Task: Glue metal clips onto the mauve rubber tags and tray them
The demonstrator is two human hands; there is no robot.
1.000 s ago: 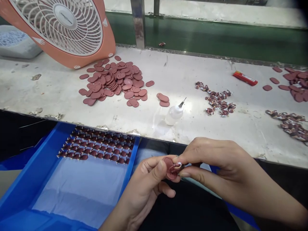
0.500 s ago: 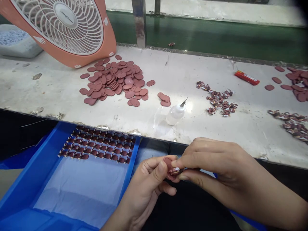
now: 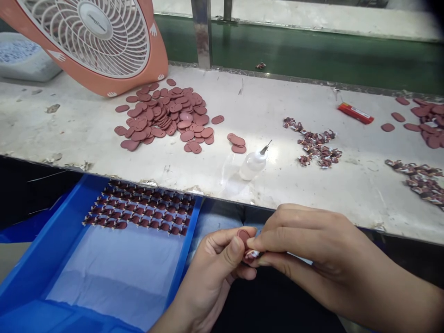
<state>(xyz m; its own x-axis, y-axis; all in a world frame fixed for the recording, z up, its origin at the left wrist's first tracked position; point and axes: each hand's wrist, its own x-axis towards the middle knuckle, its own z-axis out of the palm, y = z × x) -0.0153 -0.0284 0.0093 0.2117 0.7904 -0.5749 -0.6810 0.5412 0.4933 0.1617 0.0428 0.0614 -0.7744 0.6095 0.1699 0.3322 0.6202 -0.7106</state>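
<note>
Both hands met below the counter point(image 3: 208, 166) edge: the left hand point(image 3: 211, 273) pinched a reddish oval disc point(image 3: 243, 237) while the right hand point(image 3: 305, 243) pressed a small patterned piece point(image 3: 252, 254) against it. Left of that grip lay a blue tray point(image 3: 52, 249); beyond it, a glue bottle point(image 3: 254, 163).

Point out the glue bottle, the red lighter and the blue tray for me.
glue bottle point(image 3: 252, 165), head view, on its clear body.
red lighter point(image 3: 355, 113), head view, mid-length.
blue tray point(image 3: 48, 240), head view, on its left wall.
</note>
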